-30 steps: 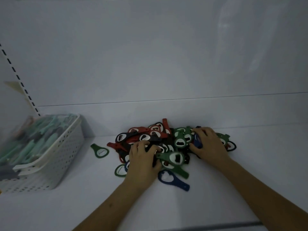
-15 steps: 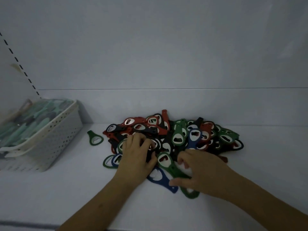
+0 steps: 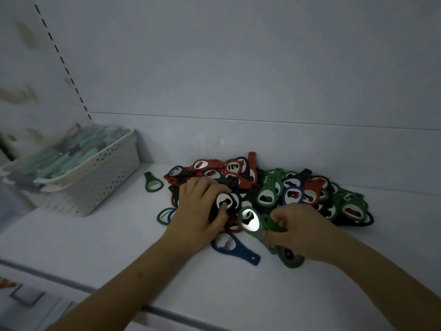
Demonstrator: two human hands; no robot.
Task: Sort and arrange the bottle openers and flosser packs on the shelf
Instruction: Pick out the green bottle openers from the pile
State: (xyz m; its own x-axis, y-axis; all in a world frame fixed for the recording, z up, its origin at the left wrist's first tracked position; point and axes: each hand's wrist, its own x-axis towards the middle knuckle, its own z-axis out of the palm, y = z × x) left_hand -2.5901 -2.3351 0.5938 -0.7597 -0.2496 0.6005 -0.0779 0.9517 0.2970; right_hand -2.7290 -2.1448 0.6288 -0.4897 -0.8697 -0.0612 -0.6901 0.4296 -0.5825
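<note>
A heap of red, green, blue and black bottle openers (image 3: pixel 293 187) lies on the white shelf (image 3: pixel 95 240). My left hand (image 3: pixel 200 211) grips a black opener (image 3: pixel 225 201) at the heap's near left, thumb on its metal ring. My right hand (image 3: pixel 300 232) pinches the handle of a green opener (image 3: pixel 250 220), its shiny head tilted up. Under that hand lies another green opener (image 3: pixel 292 261). A blue opener (image 3: pixel 235 248) lies flat in front of the heap. Flosser packs (image 3: pixel 69 154) fill a white perforated basket (image 3: pixel 95 177) at the left.
One green opener (image 3: pixel 152 183) lies alone between basket and heap. The shelf's back wall (image 3: pixel 238 80) rises just behind the pile, with a dashed upright at the left. The shelf's front edge (image 3: pixel 59 283) runs across below my forearms.
My right hand has closed on a green opener's handle and raised its head off the shelf. My left hand has taken hold of a black opener. The view has shifted.
</note>
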